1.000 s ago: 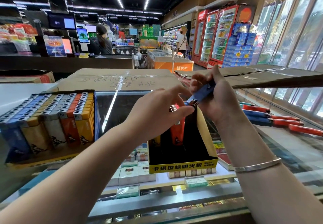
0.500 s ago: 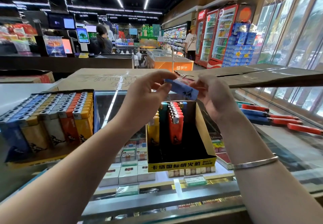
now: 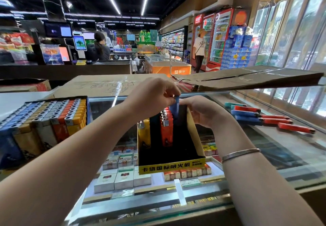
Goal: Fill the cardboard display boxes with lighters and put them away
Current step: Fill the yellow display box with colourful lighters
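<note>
L hand (image 3: 151, 95) pinches the top end of a blue lighter (image 3: 175, 109), fingers curled round it, grip clamped on it; lighter stands upright, lower part down inside the yellow display box (image 3: 172, 167). R hand (image 3: 202, 111) just right of that grip, fingers curled over the box's right wall near its back corner, holding it. Box sits on the glass table (image 3: 264, 144), only partly filled: directly below the L grip a row of orange-red lighters (image 3: 165, 128), left of those a dark one, then yellow lighters (image 3: 143, 134) at the box's left wall. Front part of box bare & dark. Well left of the hands: a full display box (image 3: 42, 125) w/ rows of blue, tan, grey, orange, yellow lighters. Right of the R hand, apart from it: loose lighters (image 3: 261, 118), blue & red, lying flat on the glass. Silver bracelet (image 3: 240, 154) on R wrist. Behind the hands, flattened cardboard (image 3: 109, 84). Under the glass: cigarette packs (image 3: 121, 178).
</note>
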`<state>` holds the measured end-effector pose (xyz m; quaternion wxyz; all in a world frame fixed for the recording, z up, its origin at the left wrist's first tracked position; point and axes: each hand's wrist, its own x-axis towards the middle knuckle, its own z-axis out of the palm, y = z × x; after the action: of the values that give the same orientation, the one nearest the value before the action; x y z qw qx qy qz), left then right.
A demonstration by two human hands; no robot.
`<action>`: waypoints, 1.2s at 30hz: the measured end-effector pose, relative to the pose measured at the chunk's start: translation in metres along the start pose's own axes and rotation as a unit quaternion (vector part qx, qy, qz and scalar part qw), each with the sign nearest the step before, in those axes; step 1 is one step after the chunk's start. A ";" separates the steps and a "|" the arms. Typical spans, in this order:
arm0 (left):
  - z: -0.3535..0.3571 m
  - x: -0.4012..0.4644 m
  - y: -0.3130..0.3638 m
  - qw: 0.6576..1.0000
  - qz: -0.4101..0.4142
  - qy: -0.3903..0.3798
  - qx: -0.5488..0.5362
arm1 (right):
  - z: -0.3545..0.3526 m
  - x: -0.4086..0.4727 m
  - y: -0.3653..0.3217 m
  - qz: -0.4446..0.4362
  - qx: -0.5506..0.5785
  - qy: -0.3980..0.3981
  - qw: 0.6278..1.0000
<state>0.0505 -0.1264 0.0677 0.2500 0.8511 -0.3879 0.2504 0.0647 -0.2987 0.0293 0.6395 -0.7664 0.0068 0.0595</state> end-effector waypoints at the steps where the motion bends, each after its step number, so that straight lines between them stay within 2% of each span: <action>1: 0.000 0.002 0.002 1.000 0.000 -0.010 0.006 | -0.001 0.000 0.000 0.001 0.001 -0.005 1.000; 6: 0.004 0.008 0.006 0.996 -0.013 -0.070 0.059 | -0.004 0.001 0.003 -0.004 0.003 -0.026 1.000; 14: 0.004 0.012 0.007 0.992 -0.026 -0.095 0.075 | 0.000 -0.001 0.002 -0.011 0.008 -0.020 1.000; 20: 0.004 0.008 0.005 0.991 -0.028 -0.099 0.088 | 0.000 -0.003 0.001 -0.013 -0.001 -0.017 1.000; 26: 0.009 0.016 0.006 0.986 -0.064 -0.125 0.087 | 0.000 -0.001 0.002 -0.019 -0.006 -0.021 1.000; 32: 0.015 0.013 0.013 0.985 -0.050 -0.083 0.145 | -0.001 0.000 0.004 -0.027 0.000 -0.031 0.999; 36: 0.010 0.008 0.010 0.980 -0.045 -0.115 0.155 | -0.003 0.000 0.004 -0.026 0.005 -0.041 0.999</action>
<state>0.0495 -0.1433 0.0675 0.0794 0.9191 -0.3322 0.1966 0.0646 -0.3024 0.0263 0.6442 -0.7602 -0.0389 0.0742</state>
